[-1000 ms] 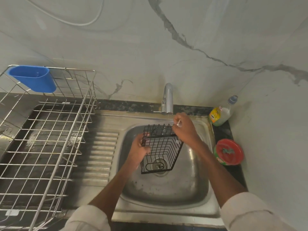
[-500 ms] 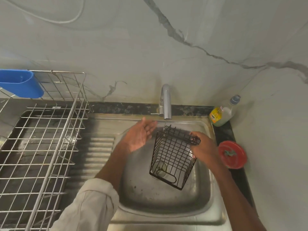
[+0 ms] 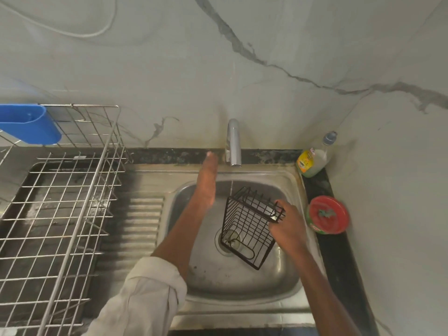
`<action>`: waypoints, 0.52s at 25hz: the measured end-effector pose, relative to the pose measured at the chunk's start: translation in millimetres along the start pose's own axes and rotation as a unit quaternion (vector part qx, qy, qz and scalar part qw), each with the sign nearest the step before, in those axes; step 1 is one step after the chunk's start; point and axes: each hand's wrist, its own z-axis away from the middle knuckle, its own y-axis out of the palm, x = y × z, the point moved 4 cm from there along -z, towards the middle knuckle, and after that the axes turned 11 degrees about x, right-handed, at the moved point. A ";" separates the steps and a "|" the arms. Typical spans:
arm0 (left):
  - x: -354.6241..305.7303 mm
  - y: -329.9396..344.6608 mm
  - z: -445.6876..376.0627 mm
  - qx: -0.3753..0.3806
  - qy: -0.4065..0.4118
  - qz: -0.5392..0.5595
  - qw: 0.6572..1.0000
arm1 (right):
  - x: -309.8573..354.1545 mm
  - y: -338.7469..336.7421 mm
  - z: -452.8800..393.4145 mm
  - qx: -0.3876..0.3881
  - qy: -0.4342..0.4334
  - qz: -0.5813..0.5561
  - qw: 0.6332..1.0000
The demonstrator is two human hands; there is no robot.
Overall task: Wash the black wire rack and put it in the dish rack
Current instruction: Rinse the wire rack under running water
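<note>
The black wire rack (image 3: 249,225) is a small box of thin dark rods crossed in a square grid, and it hangs tilted inside the sink (image 3: 288,275), its lower corner above the round drain (image 3: 229,240). The right hand (image 3: 287,229) grips it at the upper right edge, fingers (image 3: 278,207) curled over the top wire. A thin stream of water (image 3: 231,187) falls from the short chrome tap (image 3: 233,144) onto the upper left corner of the rack.

The left hand (image 3: 207,180) holds nothing; it reaches toward the base of the tap with its fingers straight and pressed together, edge-on to the camera (the tips blurred). A rolled pale sleeve (image 3: 145,294) covers that forearm below the elbow.

The sink is dull stainless steel, a rounded square basin with dark specks on its floor and a ribbed draining board (image 3: 143,229) pressed into the left side. Left of that stands the dish rack (image 3: 63,202), bright silver wire in a wide open grid, with a smooth blue plastic cup (image 3: 29,126) hung at its back corner. On the dark speckled worktop (image 3: 339,258) to the right of the sink sit a clear soap bottle (image 3: 314,157) with a yellow label and a round tub with a glossy red lid (image 3: 327,214). The wall is pale marbled stone with grey veins.
</note>
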 end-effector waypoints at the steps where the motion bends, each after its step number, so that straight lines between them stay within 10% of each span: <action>1: 20.3 -16.9 6.5 -0.039 -0.043 -0.016 0.998 | -4.0 -3.0 5.6 -0.002 -0.011 -0.020 1.000; 6: 121.7 -53.6 82.3 0.063 -0.392 0.034 0.917 | -9.6 -18.3 34.2 0.063 -0.096 -0.134 0.984; 13: 122.7 -38.1 127.4 -0.005 -0.284 0.203 0.937 | 4.5 -20.4 53.7 0.086 -0.197 -0.161 0.963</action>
